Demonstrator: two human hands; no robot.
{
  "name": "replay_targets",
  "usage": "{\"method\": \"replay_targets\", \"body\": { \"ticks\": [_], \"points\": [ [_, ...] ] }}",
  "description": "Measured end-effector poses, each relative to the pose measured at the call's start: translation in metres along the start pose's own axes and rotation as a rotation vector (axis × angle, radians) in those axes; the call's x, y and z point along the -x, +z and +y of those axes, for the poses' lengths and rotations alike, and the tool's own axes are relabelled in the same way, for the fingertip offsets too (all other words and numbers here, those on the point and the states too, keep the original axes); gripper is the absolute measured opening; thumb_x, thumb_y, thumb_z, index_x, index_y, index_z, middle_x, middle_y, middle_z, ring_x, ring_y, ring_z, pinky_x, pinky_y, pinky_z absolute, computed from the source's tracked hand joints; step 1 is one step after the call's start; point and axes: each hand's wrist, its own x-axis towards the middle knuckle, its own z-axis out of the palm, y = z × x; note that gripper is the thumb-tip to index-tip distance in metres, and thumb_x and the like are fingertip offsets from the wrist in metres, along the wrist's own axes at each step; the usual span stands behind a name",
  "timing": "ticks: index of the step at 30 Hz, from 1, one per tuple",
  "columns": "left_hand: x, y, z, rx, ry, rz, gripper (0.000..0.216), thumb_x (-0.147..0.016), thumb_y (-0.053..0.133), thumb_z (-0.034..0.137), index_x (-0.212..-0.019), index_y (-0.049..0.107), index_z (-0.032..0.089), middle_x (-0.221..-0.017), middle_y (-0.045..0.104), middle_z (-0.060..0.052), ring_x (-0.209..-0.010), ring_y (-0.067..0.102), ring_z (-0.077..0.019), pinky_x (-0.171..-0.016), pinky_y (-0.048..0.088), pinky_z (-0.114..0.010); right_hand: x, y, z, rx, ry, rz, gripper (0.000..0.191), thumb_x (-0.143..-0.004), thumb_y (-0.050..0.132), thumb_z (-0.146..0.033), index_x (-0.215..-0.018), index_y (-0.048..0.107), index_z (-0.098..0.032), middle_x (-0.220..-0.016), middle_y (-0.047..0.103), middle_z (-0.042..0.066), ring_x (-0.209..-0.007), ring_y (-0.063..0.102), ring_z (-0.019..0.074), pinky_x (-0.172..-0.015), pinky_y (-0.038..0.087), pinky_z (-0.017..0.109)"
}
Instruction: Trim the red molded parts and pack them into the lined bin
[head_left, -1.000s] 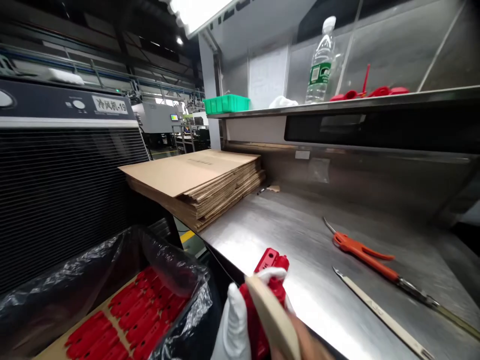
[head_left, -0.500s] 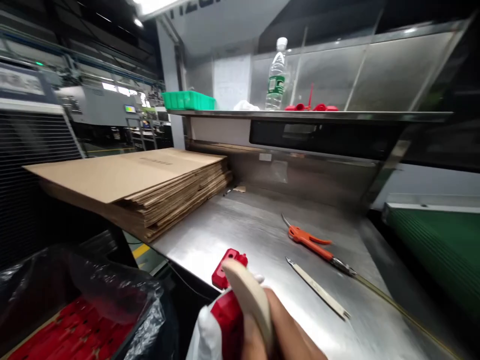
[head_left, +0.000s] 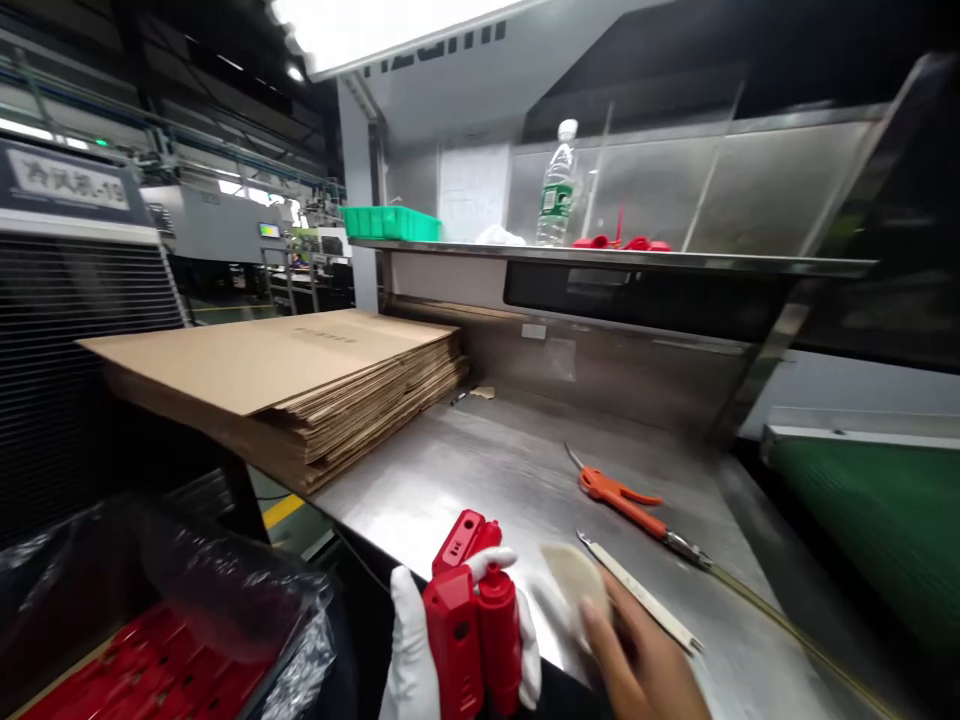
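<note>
My left hand (head_left: 411, 650), in a white glove, grips a stack of red plastic parts (head_left: 471, 610) upright at the front edge of the steel bench (head_left: 510, 470). My right hand (head_left: 643, 665) is bare and holds a flat beige pad (head_left: 574, 588) just right of the red parts, apart from them. Beside that hand a thin metal blade (head_left: 639, 592) lies on the bench, and past it an orange-handled air blow gun (head_left: 628, 500) with a hose.
A stack of flat cardboard sheets (head_left: 292, 375) fills the bench's left. Below left, a bag-lined box (head_left: 150, 650) holds several red parts. The shelf (head_left: 675, 260) carries a green tray (head_left: 390, 222), a water bottle (head_left: 556, 185) and red pieces. A green surface (head_left: 877, 510) lies right.
The beige pad has come off the red parts and moved right and down with my right hand. The red parts now show fully in my gloved hand. The view has shifted slightly.
</note>
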Motion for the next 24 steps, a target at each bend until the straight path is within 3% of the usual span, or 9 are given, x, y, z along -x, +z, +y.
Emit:
{"method": "replay_targets", "body": {
  "ticks": [1, 3, 7, 10, 15, 18, 20, 22, 24],
  "points": [
    [0.0, 0.003, -0.001, 0.003, -0.01, -0.027, 0.047, -0.09, 0.057, 0.057, -0.116, 0.063, 0.018, -0.101, 0.069, -0.009, -0.083, 0.068, -0.023, -0.07, 0.058, -0.04, -0.006, -0.007, 0.01, 0.021, 0.038, -0.017, 0.048, -0.1, 0.035, -0.047, -0.135, 0.057, -0.024, -0.123, 0.069, 0.005, -0.113, 0.065, 0.0257, -0.084, 0.06, 0.037],
    [-0.002, 0.005, -0.005, 0.004, -0.012, -0.092, 0.057, -0.084, 0.057, 0.068, -0.111, 0.066, 0.019, -0.085, 0.07, -0.009, -0.068, 0.068, -0.0249, -0.057, 0.055, -0.037, -0.024, -0.023, 0.027, 0.079, 0.113, -0.045, 0.053, -0.103, 0.026, -0.048, -0.143, 0.047, -0.021, -0.128, 0.066, 0.009, -0.112, 0.065, 0.0237, -0.089, 0.057, 0.038],
    [-0.012, -0.003, -0.014, -0.013, 0.047, -0.189, 0.062, -0.085, 0.048, 0.071, -0.112, 0.068, 0.019, -0.074, 0.068, -0.011, -0.052, 0.065, -0.0232, -0.047, 0.047, -0.031, -0.076, -0.053, 0.065, 0.269, 0.225, -0.052, 0.053, -0.098, 0.051, -0.039, -0.145, 0.039, -0.02, -0.132, 0.057, 0.011, -0.118, 0.056, 0.025, -0.098, 0.048, 0.043],
    [-0.019, -0.011, -0.02, -0.001, 0.031, -0.211, 0.056, -0.089, 0.045, 0.067, -0.112, 0.067, 0.021, -0.074, 0.068, -0.01, -0.052, 0.065, -0.0229, -0.046, 0.048, -0.03, -0.114, -0.058, 0.096, 0.397, 0.303, -0.194, 0.059, -0.087, 0.069, -0.034, -0.139, 0.046, -0.019, -0.142, 0.046, 0.012, -0.128, 0.046, 0.0304, -0.106, 0.039, 0.053],
    [-0.015, -0.015, -0.019, 0.022, -0.079, -0.17, 0.062, -0.093, 0.032, 0.066, -0.109, 0.066, 0.017, -0.073, 0.068, -0.011, -0.053, 0.066, -0.0259, -0.045, 0.049, -0.034, -0.153, -0.046, 0.116, 0.545, 0.354, -0.307, 0.041, -0.089, 0.068, -0.037, -0.123, 0.057, -0.018, -0.135, 0.052, 0.009, -0.123, 0.049, 0.029, -0.104, 0.04, 0.054],
    [-0.01, -0.018, -0.014, 0.038, -0.088, -0.152, 0.069, -0.089, 0.03, 0.075, -0.107, 0.063, 0.017, -0.072, 0.068, -0.01, -0.05, 0.065, -0.0272, -0.044, 0.05, -0.036, -0.151, -0.055, 0.11, 0.587, 0.249, -0.262, 0.026, -0.089, 0.066, -0.032, -0.108, 0.062, -0.015, -0.119, 0.06, 0.008, -0.115, 0.054, 0.0268, -0.103, 0.04, 0.054],
    [-0.01, -0.022, -0.009, 0.027, -0.054, -0.16, 0.065, -0.089, 0.034, 0.074, -0.107, 0.061, 0.018, -0.072, 0.069, -0.008, -0.05, 0.066, -0.0267, -0.046, 0.051, -0.036, -0.138, -0.067, 0.103, 0.541, 0.118, -0.219, 0.016, -0.091, 0.055, -0.02, -0.105, 0.061, -0.014, -0.11, 0.063, 0.009, -0.108, 0.058, 0.0238, -0.101, 0.042, 0.048],
    [-0.012, -0.027, -0.002, -0.003, -0.022, -0.16, 0.063, -0.09, 0.034, 0.072, -0.106, 0.061, 0.018, -0.072, 0.069, -0.008, -0.052, 0.068, -0.0261, -0.047, 0.051, -0.034, -0.112, -0.077, 0.095, 0.425, -0.034, -0.208, 0.036, -0.087, 0.04, -0.009, -0.118, 0.057, -0.016, -0.116, 0.064, 0.011, -0.103, 0.062, 0.0191, -0.093, 0.047, 0.034],
    [-0.015, -0.031, 0.005, -0.061, 0.019, -0.108, 0.063, -0.09, 0.035, 0.071, -0.107, 0.062, 0.017, -0.072, 0.07, -0.009, -0.055, 0.069, -0.0262, -0.048, 0.052, -0.034, -0.073, -0.078, 0.082, 0.287, -0.16, -0.155, 0.046, -0.092, 0.036, -0.024, -0.136, 0.047, -0.031, -0.133, 0.06, 0.005, -0.118, 0.059, 0.0164, -0.096, 0.047, 0.028]
  ]
}}
